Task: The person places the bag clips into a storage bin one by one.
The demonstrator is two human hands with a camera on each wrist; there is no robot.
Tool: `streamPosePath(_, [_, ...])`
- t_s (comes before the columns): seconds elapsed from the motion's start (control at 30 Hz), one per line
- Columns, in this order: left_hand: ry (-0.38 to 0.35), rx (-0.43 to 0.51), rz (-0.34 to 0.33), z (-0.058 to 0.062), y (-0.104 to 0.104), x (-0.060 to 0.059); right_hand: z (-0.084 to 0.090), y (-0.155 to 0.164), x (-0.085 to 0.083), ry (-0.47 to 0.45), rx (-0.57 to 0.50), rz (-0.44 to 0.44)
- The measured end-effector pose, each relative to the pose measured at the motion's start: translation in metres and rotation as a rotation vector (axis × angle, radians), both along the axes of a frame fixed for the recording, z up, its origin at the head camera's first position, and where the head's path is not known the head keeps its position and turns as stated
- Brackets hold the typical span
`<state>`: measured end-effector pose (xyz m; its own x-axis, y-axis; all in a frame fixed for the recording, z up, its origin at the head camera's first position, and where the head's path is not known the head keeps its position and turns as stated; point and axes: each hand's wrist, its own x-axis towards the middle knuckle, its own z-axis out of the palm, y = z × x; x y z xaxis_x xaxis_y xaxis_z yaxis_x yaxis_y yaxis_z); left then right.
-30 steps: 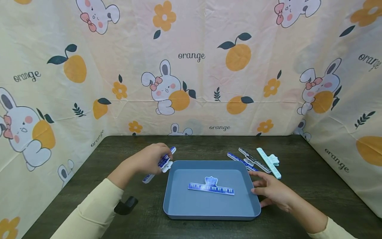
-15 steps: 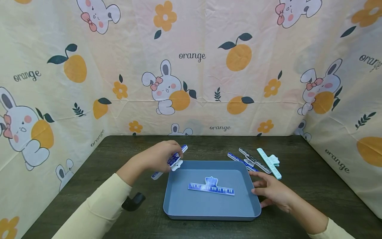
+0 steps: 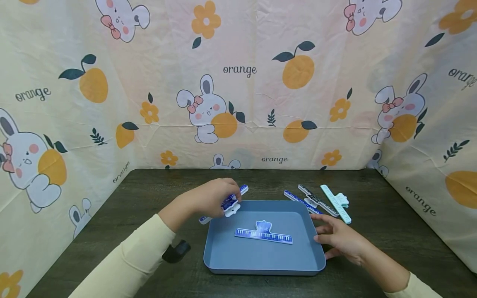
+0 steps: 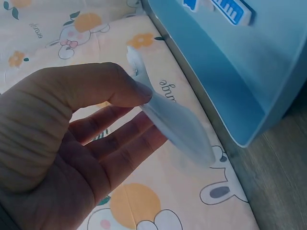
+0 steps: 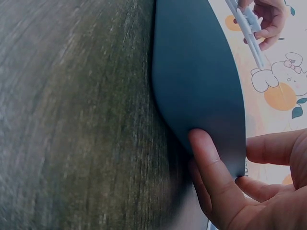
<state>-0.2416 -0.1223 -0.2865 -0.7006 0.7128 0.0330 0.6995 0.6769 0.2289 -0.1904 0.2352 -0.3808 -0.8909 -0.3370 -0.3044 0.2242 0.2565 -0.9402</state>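
Observation:
My left hand (image 3: 214, 198) pinches a long blue-and-white clip (image 3: 230, 203), patterned with piano keys, by its white handle. The clip tilts over the back left corner of the blue tray (image 3: 223, 263), apart from the tray floor; in the left wrist view its white handle (image 4: 180, 127) lies between thumb and fingers. My right hand (image 3: 340, 238) grips the tray's right wall, with fingers on the outer face (image 5: 201, 72) and others at the rim. Another blue piano-key clip (image 3: 263, 235) lies flat inside the tray.
Behind the tray to the right lie a blue clip (image 3: 298, 199), a black-and-white clip (image 3: 316, 198) and a mint-green clip (image 3: 337, 203) on the dark wooden table (image 3: 167, 248). A printed cloth (image 3: 238, 103) hangs at the back and sides.
My left hand has carried the clip to the right, from beside the tray to over its back left corner. My right hand and the tray have stayed in place.

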Motion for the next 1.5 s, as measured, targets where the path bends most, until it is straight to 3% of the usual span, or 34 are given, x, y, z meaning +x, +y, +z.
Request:
streamPosePath(0.23, [0.021,0.004,-0.034,0.004,0.012,0.001,0.0,0.0,0.0,-0.005,0.005,-0.004])
streamPosePath(0.47, [-0.006,-0.006,-0.055,0.005,0.024,0.006,0.0,0.0,0.0,-0.009,0.007,-0.006])
streamPosePath(1.07, [-0.02,-0.036,-0.139,-0.01,0.052,0.012,0.0,0.002,0.001,-0.011,0.0,-0.009])
streamPosePath(1.5, [-0.034,-0.107,-0.152,-0.017,0.072,0.016,-0.001,0.003,0.002,-0.008,0.01,-0.012])
